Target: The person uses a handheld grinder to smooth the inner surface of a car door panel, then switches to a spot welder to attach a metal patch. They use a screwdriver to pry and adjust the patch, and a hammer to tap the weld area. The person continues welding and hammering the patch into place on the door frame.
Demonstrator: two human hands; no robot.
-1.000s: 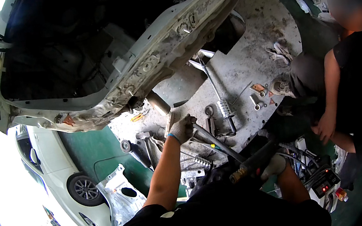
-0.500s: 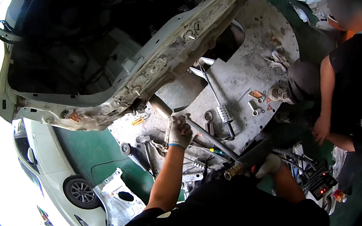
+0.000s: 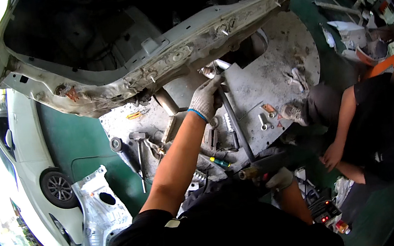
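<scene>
My left hand [image 3: 205, 98], in a white knit glove with a blue cuff, is closed at the upper end of a long dark metal bar [image 3: 239, 130], just below the car body's torn-down edge. From there the bar slants down toward me to a dark cylindrical tool [image 3: 268, 165] with a brass-coloured end [image 3: 247, 173], held near my waist. My gloved right hand [image 3: 281, 179] is closed at the tool's near side; its grip is partly hidden. Beside the bar lies a rod with a coil spring [image 3: 228, 123], partly covered by the bar.
The stripped car body [image 3: 169, 59] spans the far side. On the grey metal plate [image 3: 281, 79] lie a hammer [image 3: 138, 136], a screwdriver [image 3: 219, 162] and sockets. An angle grinder [image 3: 122, 150] is at left. A co-worker [image 3: 376, 124] crouches at right; a white car [image 3: 28, 145] stands left.
My left hand has moved forward and right, along with the bar's upper end, so the bar stands steeper. My view has shifted; the co-worker's hands have come together.
</scene>
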